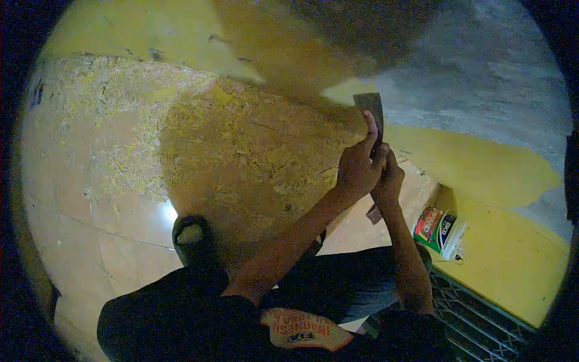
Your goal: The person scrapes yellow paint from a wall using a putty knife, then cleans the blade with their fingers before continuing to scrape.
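Observation:
A flat, dark tool with a wide end [368,101], like a scraper, lies against the wall where yellow paint meets a grey area. My left hand [357,172] is closed around its upper part, the index finger stretched along the blade. Just to the right, my right hand [389,180] wraps around the handle, touching the left one. The handle's lower end sticks out below both hands. Whether the wide end presses on the wall cannot be made out.
Yellow flakes cover the tiled floor [120,241] along the wall's base. A labelled paint bucket [438,232] lies tilted at the right, by a yellow ledge [506,265]. Below it is a metal lattice [476,314]. My bent legs are at the bottom.

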`<state>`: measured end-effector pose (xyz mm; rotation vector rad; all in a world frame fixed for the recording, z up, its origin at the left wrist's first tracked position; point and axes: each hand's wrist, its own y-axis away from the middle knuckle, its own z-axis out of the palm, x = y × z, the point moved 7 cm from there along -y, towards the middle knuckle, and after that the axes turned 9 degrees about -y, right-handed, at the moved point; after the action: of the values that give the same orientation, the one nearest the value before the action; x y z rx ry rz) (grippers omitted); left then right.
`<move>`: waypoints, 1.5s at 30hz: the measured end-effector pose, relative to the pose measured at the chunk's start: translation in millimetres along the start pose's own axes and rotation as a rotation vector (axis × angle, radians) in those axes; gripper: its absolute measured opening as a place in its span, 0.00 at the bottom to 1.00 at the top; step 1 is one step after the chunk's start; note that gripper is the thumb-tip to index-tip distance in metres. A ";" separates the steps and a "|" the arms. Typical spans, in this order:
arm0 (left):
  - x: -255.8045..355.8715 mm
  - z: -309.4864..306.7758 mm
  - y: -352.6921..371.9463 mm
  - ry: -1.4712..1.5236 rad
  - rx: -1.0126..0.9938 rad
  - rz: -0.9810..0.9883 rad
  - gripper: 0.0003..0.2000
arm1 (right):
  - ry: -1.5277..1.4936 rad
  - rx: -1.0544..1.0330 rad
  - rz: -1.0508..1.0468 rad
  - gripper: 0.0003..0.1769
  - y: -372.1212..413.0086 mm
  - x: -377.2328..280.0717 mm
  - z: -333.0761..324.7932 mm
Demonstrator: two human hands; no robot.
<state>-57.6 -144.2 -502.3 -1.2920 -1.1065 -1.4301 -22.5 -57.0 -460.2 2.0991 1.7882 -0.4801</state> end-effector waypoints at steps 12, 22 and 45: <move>9.5 5.5 -1.2 0.108 -0.045 -0.116 0.36 | 0.020 0.023 -0.016 0.22 -3.5 -5.6 -12.9; 14.4 3.5 -1.1 0.119 0.115 0.053 0.35 | 0.027 0.098 -0.096 0.21 -0.7 -28.4 -19.3; -3.9 12.3 -1.7 0.367 -0.034 -0.106 0.36 | 0.118 0.078 -0.133 0.17 -1.2 -34.8 -20.0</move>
<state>-56.5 -131.6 -505.6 -0.9530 -0.9158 -1.6899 -28.2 -77.8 -426.3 2.1093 2.0161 -0.4764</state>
